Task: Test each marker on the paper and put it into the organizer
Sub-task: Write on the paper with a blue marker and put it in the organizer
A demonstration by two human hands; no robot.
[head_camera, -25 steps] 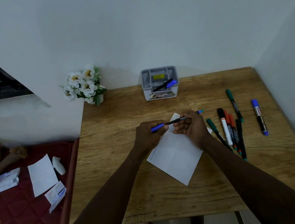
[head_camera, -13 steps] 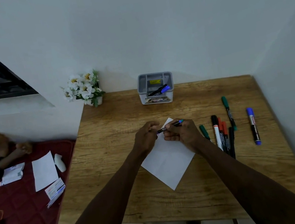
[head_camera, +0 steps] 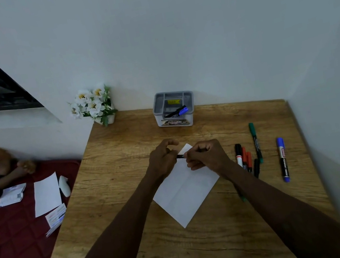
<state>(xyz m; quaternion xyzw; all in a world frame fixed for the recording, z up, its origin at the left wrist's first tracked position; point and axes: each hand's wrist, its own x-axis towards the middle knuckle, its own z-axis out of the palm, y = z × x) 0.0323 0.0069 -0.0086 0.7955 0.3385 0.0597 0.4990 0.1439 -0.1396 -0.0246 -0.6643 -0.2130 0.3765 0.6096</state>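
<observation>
Nearest us, both forearms reach in over the front edge of the tabletop (head_camera: pixel 116 188). The paper (head_camera: pixel 185 196) lies flat beneath them, turned like a diamond, and the hands cover its far corner. The left hand (head_camera: pixel 163 162) and right hand (head_camera: pixel 206 156) meet above that corner, each with fingers curled round one end of a marker (head_camera: pixel 180 156). We see only a short black stretch of it between them; its tip and colour are hidden.

Right of the paper lie loose markers:
- a black marker (head_camera: pixel 239 155)
- red markers (head_camera: pixel 249 160)
- a long green marker (head_camera: pixel 255 143)
- a blue marker (head_camera: pixel 283 159), set apart
- a green-tipped marker (head_camera: pixel 243 198), mostly hidden under the right forearm

At the back stands the organizer (head_camera: pixel 189 102) with a blue-capped marker (head_camera: pixel 180 111) leaning in it. We cannot tell which compartment. Flowers (head_camera: pixel 93 106) sit at the far left corner.
</observation>
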